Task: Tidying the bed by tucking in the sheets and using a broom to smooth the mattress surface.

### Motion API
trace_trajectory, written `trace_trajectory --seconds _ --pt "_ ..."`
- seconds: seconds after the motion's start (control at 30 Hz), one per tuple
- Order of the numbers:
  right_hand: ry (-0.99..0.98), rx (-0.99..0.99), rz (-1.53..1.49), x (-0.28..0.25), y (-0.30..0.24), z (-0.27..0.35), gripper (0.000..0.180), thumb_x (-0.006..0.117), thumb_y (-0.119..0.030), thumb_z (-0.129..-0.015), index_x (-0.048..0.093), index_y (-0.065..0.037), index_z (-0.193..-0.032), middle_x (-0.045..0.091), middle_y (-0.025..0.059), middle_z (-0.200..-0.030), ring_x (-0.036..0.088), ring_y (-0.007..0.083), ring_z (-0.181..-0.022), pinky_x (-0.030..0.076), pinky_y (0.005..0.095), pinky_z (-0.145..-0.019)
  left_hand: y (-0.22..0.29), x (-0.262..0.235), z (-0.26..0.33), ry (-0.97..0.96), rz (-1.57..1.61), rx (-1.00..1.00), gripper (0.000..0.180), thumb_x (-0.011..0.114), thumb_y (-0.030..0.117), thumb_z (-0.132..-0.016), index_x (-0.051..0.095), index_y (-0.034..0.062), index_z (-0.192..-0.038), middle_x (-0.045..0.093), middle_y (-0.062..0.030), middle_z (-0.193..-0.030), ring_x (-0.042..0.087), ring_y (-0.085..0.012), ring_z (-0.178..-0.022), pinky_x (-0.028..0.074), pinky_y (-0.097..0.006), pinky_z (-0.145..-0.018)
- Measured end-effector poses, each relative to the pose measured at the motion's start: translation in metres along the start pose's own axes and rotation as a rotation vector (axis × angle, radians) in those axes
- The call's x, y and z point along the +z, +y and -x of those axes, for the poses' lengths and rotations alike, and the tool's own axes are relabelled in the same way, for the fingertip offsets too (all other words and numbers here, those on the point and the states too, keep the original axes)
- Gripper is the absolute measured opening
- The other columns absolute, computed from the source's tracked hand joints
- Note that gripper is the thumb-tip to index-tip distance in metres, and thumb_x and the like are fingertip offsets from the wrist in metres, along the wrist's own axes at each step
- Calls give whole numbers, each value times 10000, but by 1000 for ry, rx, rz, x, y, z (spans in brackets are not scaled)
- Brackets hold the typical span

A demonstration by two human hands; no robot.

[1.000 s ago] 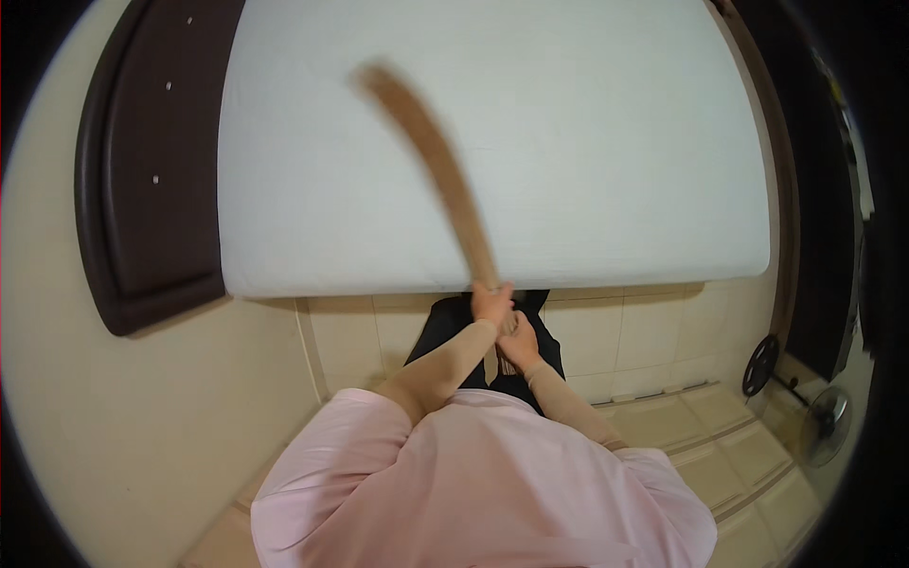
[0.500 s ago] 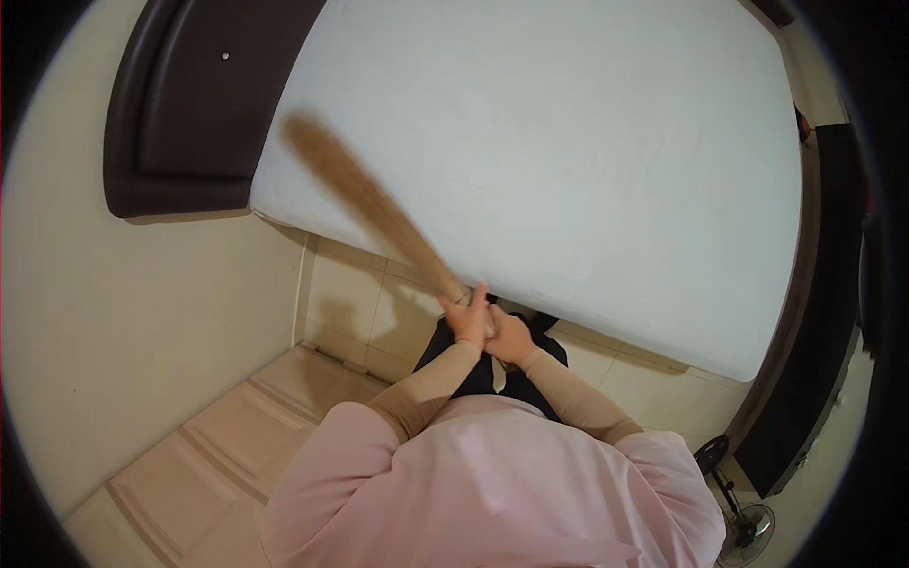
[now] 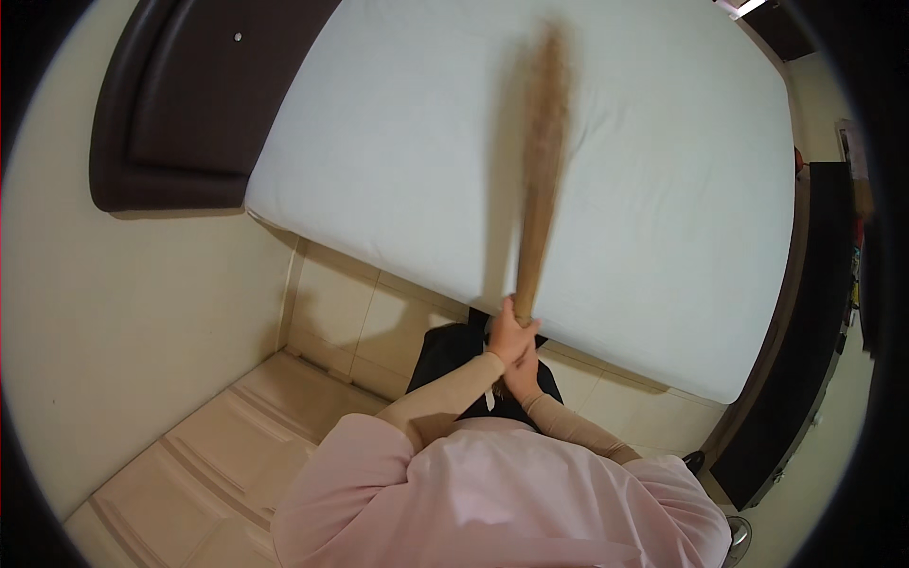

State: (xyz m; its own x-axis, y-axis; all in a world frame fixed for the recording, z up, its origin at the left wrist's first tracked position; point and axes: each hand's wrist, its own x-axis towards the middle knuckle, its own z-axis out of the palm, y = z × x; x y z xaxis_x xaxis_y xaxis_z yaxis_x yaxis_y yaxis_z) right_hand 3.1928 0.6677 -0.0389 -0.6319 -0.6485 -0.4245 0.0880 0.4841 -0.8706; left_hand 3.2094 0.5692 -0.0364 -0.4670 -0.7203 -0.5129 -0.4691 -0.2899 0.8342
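A long brown stick broom (image 3: pixel 543 161), blurred by motion, points away from me over the white-sheeted bed (image 3: pixel 672 208). Its narrow end is in both my hands, and the bundle widens toward the far end. My left hand (image 3: pixel 511 333) is wrapped round it higher up, by the near edge of the mattress. Just below, my right hand (image 3: pixel 522 375) closes round the lower end, partly covered by the left. A shadow falls on the sheet left of the broom; whether its far end touches the sheet I cannot tell.
A dark brown padded headboard (image 3: pixel 189 104) stands at the bed's left end, against a cream wall (image 3: pixel 123 312). Behind me on the left is a beige panelled door (image 3: pixel 227 445). A long dark cabinet (image 3: pixel 805 360) runs past the bed's right end. Pale floor tiles (image 3: pixel 331 303) show along the bed.
The broom has swung from the upper left to nearly straight ahead, both hands turning with it. Faint creases now show in the sheet beside it. My view has shifted slightly.
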Motion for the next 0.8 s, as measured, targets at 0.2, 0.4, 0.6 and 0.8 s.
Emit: trace_trajectory --seconds 0.2,0.4,0.6,0.8 --pt "-287 -105 216 65 -79 -116 716 729 -252 -740 421 -17 -1342 643 220 -1119 612 358 -1093 476 405 -915 24 -107 -85 125 346 41 913 675 88 -845 34 92 -1496 506 -126 -1114 563 -198 -994 518 -332 -832" --pt "-181 73 -105 45 -98 -173 544 692 -147 -766 509 35 -1245 635 155 -1128 617 249 -1028 481 345 -886 58 -69 -171 41 65 29 1018 667 124 -788 -45 66 -1514 508 -256 -1259 555 -335 -1133 489 -394 -919" --pt "295 211 -324 -14 -51 -118 623 689 -155 -804 395 31 -1320 617 165 -1173 601 263 -1081 468 357 -920 73 33 -135 -607 -164 85 1006 698 145 -770 37 34 -1520 285 -252 -1494 318 -372 -1373 290 -365 -1115" --pt "234 -1 -27 -53 -31 -52 730 713 -265 -760 360 5 -1340 623 282 -1095 619 396 -1048 490 416 -881 39 40 -45 -301 94 268 915 628 79 -863 -6 55 -1523 410 -198 -1387 478 -268 -1205 428 -364 -987"
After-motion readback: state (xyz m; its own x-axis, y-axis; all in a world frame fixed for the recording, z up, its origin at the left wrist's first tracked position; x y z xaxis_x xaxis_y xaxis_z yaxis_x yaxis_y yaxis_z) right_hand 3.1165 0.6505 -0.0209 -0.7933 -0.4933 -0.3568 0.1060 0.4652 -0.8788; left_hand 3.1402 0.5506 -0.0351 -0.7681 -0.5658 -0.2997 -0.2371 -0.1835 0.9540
